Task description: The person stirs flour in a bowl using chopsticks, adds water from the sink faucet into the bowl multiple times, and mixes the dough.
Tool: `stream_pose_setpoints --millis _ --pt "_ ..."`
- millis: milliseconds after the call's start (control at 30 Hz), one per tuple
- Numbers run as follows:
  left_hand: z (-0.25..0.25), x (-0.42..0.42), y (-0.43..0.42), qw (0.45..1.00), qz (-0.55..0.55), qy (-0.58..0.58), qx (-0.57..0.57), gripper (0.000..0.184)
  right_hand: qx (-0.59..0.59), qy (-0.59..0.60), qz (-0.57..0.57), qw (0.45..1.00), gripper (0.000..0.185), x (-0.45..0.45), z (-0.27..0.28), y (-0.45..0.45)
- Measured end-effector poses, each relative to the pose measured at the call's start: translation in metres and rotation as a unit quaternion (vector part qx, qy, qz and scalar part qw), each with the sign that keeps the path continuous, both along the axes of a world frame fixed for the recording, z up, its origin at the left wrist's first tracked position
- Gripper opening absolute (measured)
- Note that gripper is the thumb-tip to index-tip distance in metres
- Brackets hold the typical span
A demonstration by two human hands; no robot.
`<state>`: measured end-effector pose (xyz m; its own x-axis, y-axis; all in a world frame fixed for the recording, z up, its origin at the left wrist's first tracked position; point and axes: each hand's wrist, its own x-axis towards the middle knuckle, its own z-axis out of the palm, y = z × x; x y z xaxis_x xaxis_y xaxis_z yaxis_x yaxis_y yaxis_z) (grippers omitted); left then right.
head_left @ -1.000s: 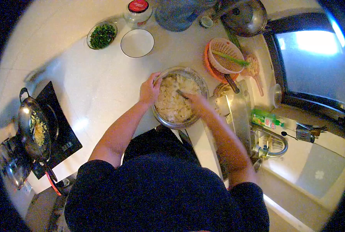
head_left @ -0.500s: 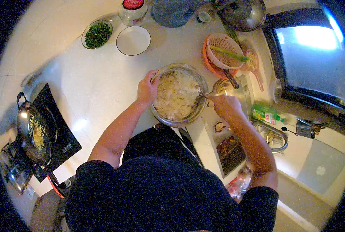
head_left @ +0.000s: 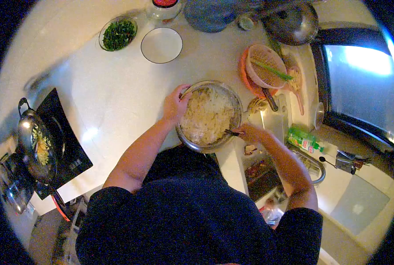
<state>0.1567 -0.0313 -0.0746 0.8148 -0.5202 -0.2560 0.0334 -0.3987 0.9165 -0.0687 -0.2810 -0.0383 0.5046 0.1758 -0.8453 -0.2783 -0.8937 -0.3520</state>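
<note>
A round metal bowl stands near the counter's front edge, with a pale, shredded mixture in it. My left hand grips its rim on the left side, thumb and fingers closed over the edge. On the other side, my right hand is closed around dark, thin chopsticks, whose far ends reach into the mixture at the bowl's lower right. My palm hides most of their length.
A white dish and chopped greens in a glass bowl stand farther back. A pink colander sits behind right, beside the sink. On the left, a wok with chopped food rests on a black cooktop.
My right hand has moved the chopsticks toward me along the bowl's right side. My left hand stays on the rim. The whole view has shifted slightly.
</note>
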Motion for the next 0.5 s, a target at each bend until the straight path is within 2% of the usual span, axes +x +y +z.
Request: stream_pose_setpoints --millis 33,67,133,233,300,367,400,467,500 --pt "0.0 -0.002 0.0 1.0 0.007 0.003 -0.002 0.029 0.008 0.023 -0.04 0.999 0.034 0.0 0.007 0.006" --pt "0.0 -0.003 0.0 1.0 0.001 0.008 0.005 0.029 0.014 0.082 -0.14 0.987 0.035 0.0 0.014 0.01" --pt "0.009 0.0 -0.002 1.0 -0.014 0.013 0.016 0.028 0.023 0.193 -0.337 0.921 0.038 0.024 0.054 0.042" --pt "-0.003 -0.001 -0.001 0.999 0.006 -0.034 -0.039 0.026 0.057 0.173 -0.455 0.871 0.04 0.013 0.043 0.075" --pt "0.0 -0.001 -0.001 0.999 0.002 -0.025 -0.047 0.026 0.189 -0.05 -0.373 0.907 0.041 -0.009 0.004 0.087" --pt "0.002 -0.001 -0.001 0.999 0.002 -0.017 -0.04 0.026 0.245 -0.099 -0.422 0.867 0.041 0.004 -0.005 0.109" --pt "-0.001 -0.002 -0.001 0.999 0.005 -0.013 -0.031 0.026 0.235 -0.032 -0.515 0.824 0.041 0.033 0.015 0.126" --pt "-0.005 -0.001 0.0 1.0 0.015 -0.01 -0.024 0.026 0.253 0.034 -0.629 0.734 0.04 0.048 0.017 0.141" --pt "-0.005 0.0 -0.002 0.999 0.022 -0.011 -0.028 0.026 0.267 0.036 -0.655 0.706 0.041 0.048 0.017 0.143"
